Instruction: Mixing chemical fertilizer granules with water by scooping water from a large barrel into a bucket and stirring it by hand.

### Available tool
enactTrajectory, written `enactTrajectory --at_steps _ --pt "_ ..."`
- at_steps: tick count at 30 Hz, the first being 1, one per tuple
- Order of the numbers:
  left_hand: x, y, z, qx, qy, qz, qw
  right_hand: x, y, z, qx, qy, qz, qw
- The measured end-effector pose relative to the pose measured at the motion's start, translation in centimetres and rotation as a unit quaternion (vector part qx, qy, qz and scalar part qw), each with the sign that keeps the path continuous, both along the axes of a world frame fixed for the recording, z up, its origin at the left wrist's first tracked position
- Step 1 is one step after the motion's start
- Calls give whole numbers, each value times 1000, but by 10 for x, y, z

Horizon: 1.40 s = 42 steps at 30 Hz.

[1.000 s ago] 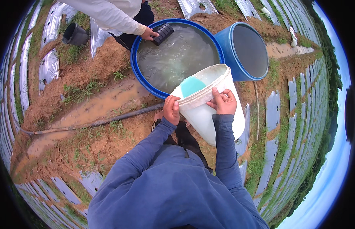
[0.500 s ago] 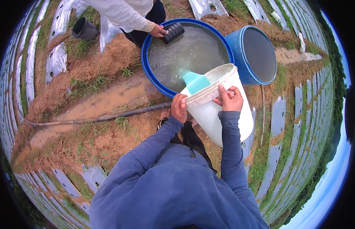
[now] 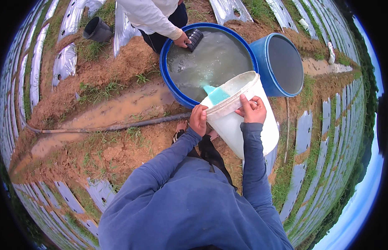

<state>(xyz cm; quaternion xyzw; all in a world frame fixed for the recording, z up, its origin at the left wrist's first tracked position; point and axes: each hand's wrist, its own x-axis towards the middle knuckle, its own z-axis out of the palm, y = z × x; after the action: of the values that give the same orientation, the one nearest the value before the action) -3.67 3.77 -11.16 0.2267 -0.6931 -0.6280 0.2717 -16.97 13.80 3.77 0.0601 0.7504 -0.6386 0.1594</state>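
Observation:
Both my hands grip the rim of a white plastic bucket (image 3: pixel 248 121), tilted toward a large blue drum (image 3: pixel 162 66). My left hand (image 3: pixel 198 120) is closed on the rim's left side. On the near side, my right hand (image 3: pixel 251 109) pinches the rim between thumb and fingers. Turquoise liquid (image 3: pixel 217 95) runs over the bucket's lip into the cloudy grey-green water (image 3: pixel 215 54) in the drum. Across from me, another person's hand (image 3: pixel 182 39) holds a black ribbed container (image 3: pixel 195 40) at the drum's left edge, over the water.
A second blue drum (image 3: pixel 267 62), filled with dark liquid, stands right of the first. A dark hose (image 3: pixel 135 124) crosses the muddy ground beside a brown puddle (image 3: pixel 119 109). At the upper left lies a black bucket (image 3: pixel 98 30). Plastic-covered planting rows (image 3: pixel 303 133) surround us.
The turquoise stream has become narrower, with less liquid at the bucket's lip. The drums and the other person appear slightly lower and farther right. Both hands keep their grip.

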Motion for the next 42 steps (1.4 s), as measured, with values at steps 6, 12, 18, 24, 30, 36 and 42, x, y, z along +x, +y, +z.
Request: enactTrajectory --at_steps 6,12,18,24,30,36,42 --pt "17 23 -29 -13 -11 125 992 24 46 11 12 -16 -59 998" --pt "48 20 -43 462 -178 -124 860 39 112 2 44 4 -166 985" --pt "38 22 -12 491 -209 -187 824 43 128 1 44 14 -176 983" --pt "44 36 30 523 -179 -162 817 43 135 7 19 35 -175 984" --pt "38 24 46 527 -172 -168 815 25 129 -2 77 76 -147 983" --pt "33 42 34 541 -188 -161 804 13 152 -17 135 36 -167 976" --pt "32 50 29 545 -174 -138 809 13 168 -28 201 49 -152 967"
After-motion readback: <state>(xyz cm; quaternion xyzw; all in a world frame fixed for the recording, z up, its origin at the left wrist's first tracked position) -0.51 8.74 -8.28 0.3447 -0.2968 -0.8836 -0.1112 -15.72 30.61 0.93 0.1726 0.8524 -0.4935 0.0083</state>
